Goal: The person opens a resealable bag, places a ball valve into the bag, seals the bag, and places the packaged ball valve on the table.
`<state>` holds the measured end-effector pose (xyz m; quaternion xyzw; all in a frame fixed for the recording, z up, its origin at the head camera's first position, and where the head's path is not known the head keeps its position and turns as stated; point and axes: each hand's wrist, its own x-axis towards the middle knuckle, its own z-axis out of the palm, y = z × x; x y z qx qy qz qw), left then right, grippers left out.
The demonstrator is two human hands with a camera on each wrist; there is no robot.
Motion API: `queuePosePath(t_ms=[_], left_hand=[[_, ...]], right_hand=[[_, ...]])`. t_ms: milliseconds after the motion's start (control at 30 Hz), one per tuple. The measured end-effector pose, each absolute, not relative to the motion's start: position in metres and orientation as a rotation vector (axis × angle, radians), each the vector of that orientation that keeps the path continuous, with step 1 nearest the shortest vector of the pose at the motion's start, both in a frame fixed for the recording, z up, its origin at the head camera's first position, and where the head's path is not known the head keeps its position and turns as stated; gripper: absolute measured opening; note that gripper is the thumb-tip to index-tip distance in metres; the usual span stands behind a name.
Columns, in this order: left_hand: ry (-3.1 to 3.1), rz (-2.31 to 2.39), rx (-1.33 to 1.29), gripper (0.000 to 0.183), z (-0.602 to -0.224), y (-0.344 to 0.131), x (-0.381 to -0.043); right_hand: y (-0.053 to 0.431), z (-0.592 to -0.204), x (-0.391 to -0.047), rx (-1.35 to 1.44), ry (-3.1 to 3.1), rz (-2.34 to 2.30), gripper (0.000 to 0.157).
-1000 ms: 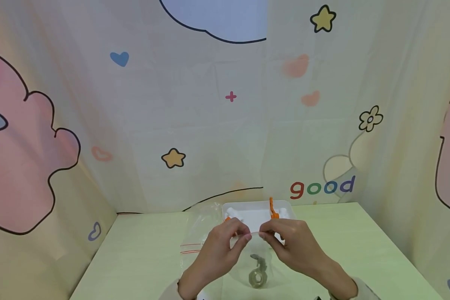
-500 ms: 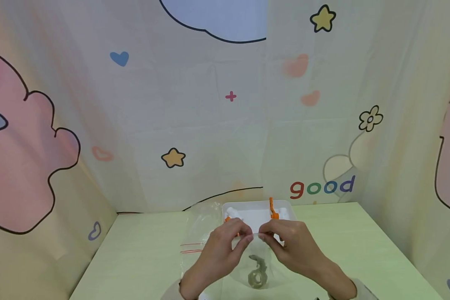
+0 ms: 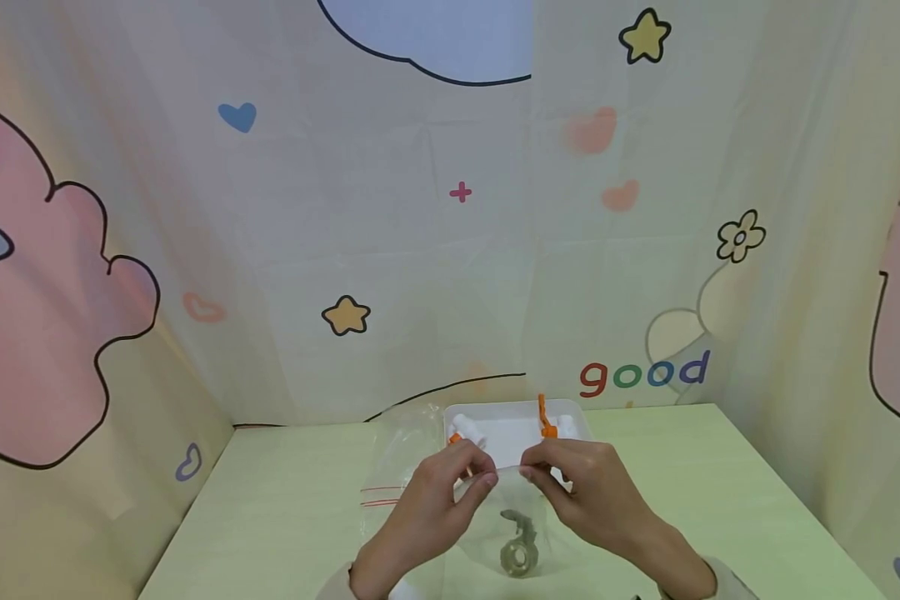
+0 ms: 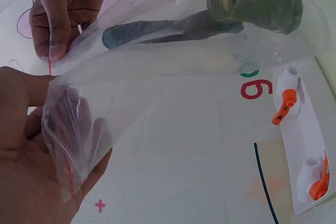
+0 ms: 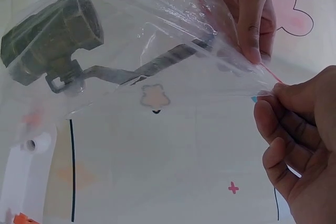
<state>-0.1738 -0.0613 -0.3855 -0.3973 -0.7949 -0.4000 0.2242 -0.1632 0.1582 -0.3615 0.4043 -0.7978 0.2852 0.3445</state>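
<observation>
A clear zip bag (image 4: 131, 103) with a red closure line hangs between my two hands. Inside it lies a dull brass-coloured ball valve (image 3: 519, 557), its dark lever showing best in the right wrist view. My left hand (image 3: 441, 500) pinches the bag's top edge between thumb and fingers, and some of those fingers lie behind the film in the left wrist view. On the other end of the same edge, my right hand (image 3: 594, 493) pinches between thumb and forefinger, its other fingers loosely curled. A short stretch of the edge spans the gap between the hands.
Behind the hands, a white tray (image 3: 512, 415) holds white plastic taps with orange handles (image 3: 547, 430). Another clear bag (image 3: 401, 454) with red lines lies on the pale green table (image 3: 285, 508), left of the tray. A printed cloth (image 3: 420, 250) hangs at the back.
My left hand has shifted slightly left, so the gap between the hands is a little wider. Both keep their pinch, and the bag with the valve has swung slightly right.
</observation>
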Motion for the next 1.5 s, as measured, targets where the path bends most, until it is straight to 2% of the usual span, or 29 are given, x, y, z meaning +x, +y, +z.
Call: queuePosePath(t_ms=[467, 1500], left_hand=[[-2.197, -1.134, -1.126, 0.007, -0.391, -0.072, -0.179], [-2.216, -1.250, -1.151, 0.007, -0.395, -0.086, -0.181]], right_hand=[[0.159, -0.364, -0.164, 1.053, -2.022, 0.737, 0.025], [0.158, -0.362, -0.160, 1.056, -2.039, 0.759, 0.025]])
